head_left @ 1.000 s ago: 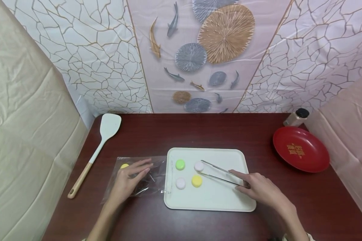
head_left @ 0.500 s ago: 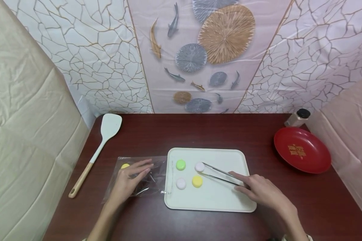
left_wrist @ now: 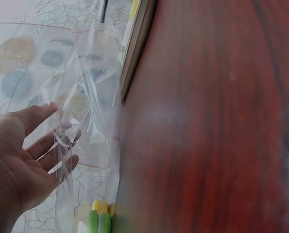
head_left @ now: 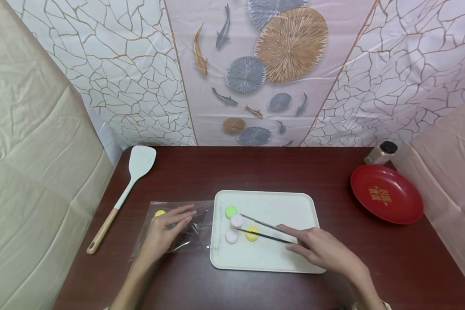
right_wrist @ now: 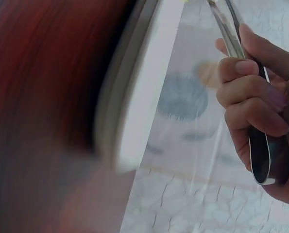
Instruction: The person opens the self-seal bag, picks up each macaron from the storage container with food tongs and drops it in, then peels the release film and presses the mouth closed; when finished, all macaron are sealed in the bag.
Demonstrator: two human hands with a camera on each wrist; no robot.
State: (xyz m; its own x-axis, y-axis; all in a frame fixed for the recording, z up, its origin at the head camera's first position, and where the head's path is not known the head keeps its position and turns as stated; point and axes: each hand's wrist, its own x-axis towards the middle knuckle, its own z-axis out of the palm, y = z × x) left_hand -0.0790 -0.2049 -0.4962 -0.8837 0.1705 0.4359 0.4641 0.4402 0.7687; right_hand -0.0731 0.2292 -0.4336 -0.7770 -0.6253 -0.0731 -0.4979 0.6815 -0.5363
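Note:
My right hand (head_left: 321, 249) grips metal tongs (right_wrist: 259, 158), fingers wrapped round them in the right wrist view. Between the tong tips is a pale lilac macaron (head_left: 237, 221), over the left half of a white tray (head_left: 283, 254). Close by on the tray are a green macaron (head_left: 230, 211), another lilac one (head_left: 231, 236) and a yellow one (head_left: 252, 234), which the tongs partly cover. My left hand (head_left: 168, 228) rests on a clear plastic bag (head_left: 203, 217), fingers spread and loosely bent against the film. Inside the bag, yellow and green pieces (left_wrist: 100, 218) show at its far end.
On the left lies a white spatula (head_left: 141, 161) with a wooden handle. A red plate (head_left: 401, 193) with gold characters stands at the right, in front of a black-capped jar (head_left: 380, 153). The bag's mouth overlaps the tray's left edge. Fabric walls enclose the dark table (head_left: 255, 168).
My right hand and the tongs have moved left, carrying the lilac macaron from beside the yellow one to between the green and the other lilac one. The left hand stays put.

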